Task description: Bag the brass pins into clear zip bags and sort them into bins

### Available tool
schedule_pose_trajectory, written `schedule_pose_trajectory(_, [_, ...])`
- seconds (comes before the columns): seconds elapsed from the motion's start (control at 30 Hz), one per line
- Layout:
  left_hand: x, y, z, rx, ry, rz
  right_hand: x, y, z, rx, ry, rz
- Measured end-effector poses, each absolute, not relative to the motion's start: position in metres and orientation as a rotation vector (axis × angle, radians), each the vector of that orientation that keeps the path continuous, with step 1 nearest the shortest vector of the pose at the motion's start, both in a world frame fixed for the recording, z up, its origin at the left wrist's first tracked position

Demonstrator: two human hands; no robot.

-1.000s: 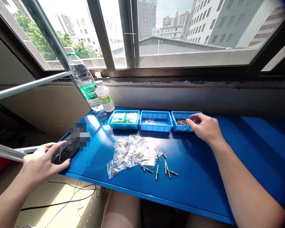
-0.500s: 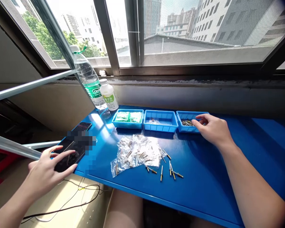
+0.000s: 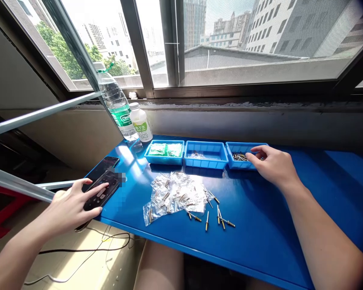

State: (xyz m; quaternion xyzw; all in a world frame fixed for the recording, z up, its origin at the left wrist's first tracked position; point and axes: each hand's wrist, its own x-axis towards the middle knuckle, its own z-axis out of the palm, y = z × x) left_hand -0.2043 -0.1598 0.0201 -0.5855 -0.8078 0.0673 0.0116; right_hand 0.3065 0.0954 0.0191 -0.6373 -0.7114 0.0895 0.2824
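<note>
At the table's left edge my left hand point(image 3: 75, 201) has its fingers spread over a dark phone point(image 3: 104, 189) with a lit screen, one fingertip on the glass. Another dark phone point(image 3: 110, 162) lies just behind it. My right hand point(image 3: 270, 165) rests at the right blue bin point(image 3: 234, 164), its fingers curved and apart over the metal rivets point(image 3: 239, 156) inside. Small clear bags point(image 3: 181, 191) of metal parts are piled mid-table, with several loose rivets point(image 3: 207, 221) in front and to their right.
The middle bin point(image 3: 205, 162) holds a few small bagged parts, and the left bin point(image 3: 165, 161) holds green-and-white packets. A large water bottle point(image 3: 117, 104) and a white bottle point(image 3: 140, 125) stand at the back left. Metal frame bars point(image 3: 42, 108) cross the left side.
My left hand has shifted slightly right, its index finger reaching further over the phone. That phone's screen now shows lit icons. My right hand stays at the right bin.
</note>
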Motion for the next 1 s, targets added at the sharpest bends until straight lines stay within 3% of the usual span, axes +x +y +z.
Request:
schedule_pose_trajectory(0.1, [-0.203, -0.161, 0.020, -1.834, -2.524, 0.310, 0.307, 0.096, 0.018, -1.701, -1.916, 0.231])
schedule_pose_trajectory(0.3, [-0.193, -0.162, 0.017, -1.639, -2.681, 0.096, 0.306, 0.095, 0.018, -1.692, -1.926, 0.228])
schedule_pose_trajectory(1.0, [-0.176, -0.131, 0.044, -1.542, -2.950, 0.318, 0.306, 0.096, 0.019, -1.680, -1.909, 0.256])
